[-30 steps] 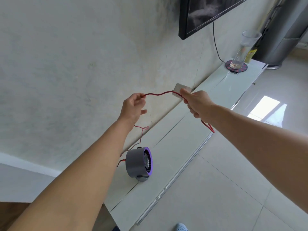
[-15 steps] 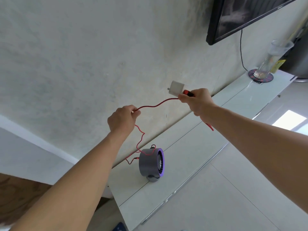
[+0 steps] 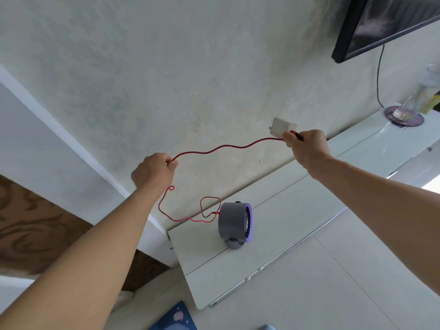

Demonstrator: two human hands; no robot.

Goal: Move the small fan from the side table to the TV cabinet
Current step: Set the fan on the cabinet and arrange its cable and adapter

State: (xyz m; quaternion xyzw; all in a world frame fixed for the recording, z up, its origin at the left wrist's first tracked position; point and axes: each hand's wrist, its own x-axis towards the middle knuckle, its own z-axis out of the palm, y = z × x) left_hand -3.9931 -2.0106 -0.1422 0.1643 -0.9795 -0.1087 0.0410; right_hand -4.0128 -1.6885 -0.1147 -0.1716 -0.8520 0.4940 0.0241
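I saw the grey purple-rimmed round fan [image 3: 234, 223] near the white cabinet top [image 3: 297, 210]'s nine-o'clock end; my left hand [image 3: 153, 171] and right hand [image 3: 306, 145] pinched its red cord [image 3: 226, 146], the right beside the white plug [image 3: 283, 126].

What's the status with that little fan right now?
Left hand pinching the thin red cable. Right hand gripping the cable's white plug block. Small grey purple-rimmed fan standing on the white TV cabinet. Nothing blocking.

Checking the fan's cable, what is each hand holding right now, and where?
Left hand pinches the red cable mid-length; right hand grips its plug end by the white adapter. The fan is unheld.
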